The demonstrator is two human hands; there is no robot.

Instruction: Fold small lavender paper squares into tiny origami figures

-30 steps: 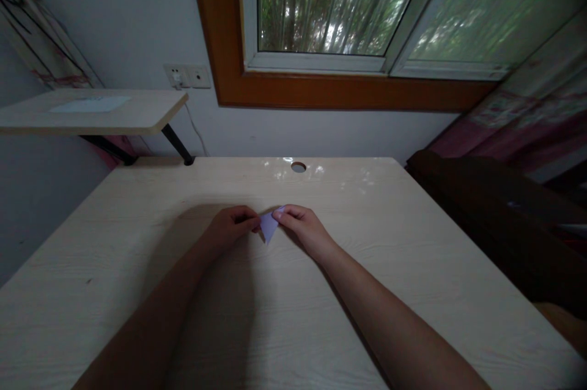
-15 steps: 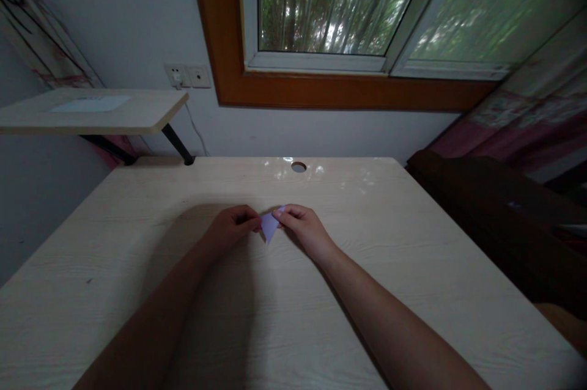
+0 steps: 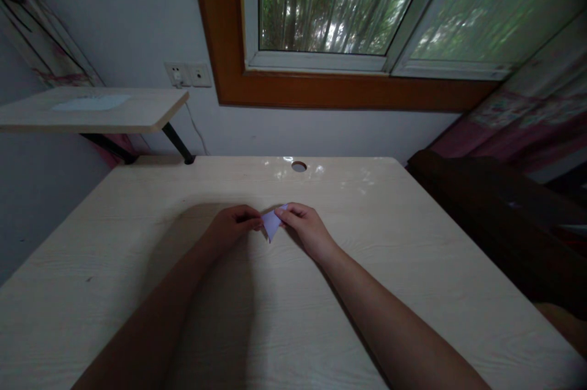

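Observation:
A small piece of folded purple paper (image 3: 271,226) is held between my two hands, low over the desk, with one pointed corner facing me. My left hand (image 3: 235,223) pinches its left corner between thumb and fingers. On the other side, my right hand (image 3: 303,225) grips the upper right part, the thumb lying on top of the paper. The fingers hide both side ends of the paper, so its full shape does not show.
The pale wooden desk (image 3: 321,316) has a round cable hole (image 3: 299,167) near its back edge. At the back left a raised shelf (image 3: 151,115) on black legs bears a paper sheet (image 3: 92,103). Dark furniture (image 3: 481,213) stands right of the desk, below a window (image 3: 330,11).
The purple paper and my right hand have shifted very slightly up and to the right. My left hand stays almost where it was, still pinching the corner.

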